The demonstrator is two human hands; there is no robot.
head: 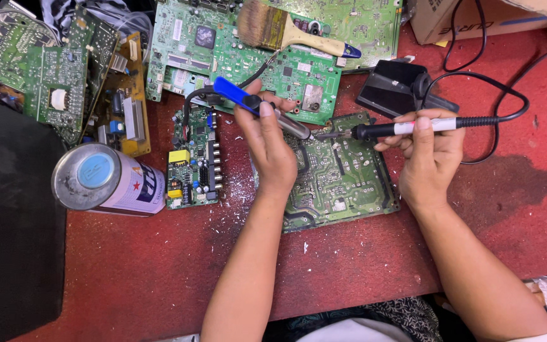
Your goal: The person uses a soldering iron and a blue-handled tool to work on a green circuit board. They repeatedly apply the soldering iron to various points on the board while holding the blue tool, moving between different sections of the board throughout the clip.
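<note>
Head view: with the left hand [267,142] clamped on the desoldering pump [267,109] and the right hand [428,152] on the soldering iron [406,128], both tips meeting over the circuit board [343,180] on the tabletop [159,266], a slip could scorch nearby traces.

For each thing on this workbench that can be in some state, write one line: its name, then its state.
left hand: gripping the blue-handled tool, tip down on the board
right hand: holding the soldering iron, tip at the same spot
green circuit board: flat on the red table, solder side up
spray can: lying on its side
brush: resting on a large board, unheld
</note>
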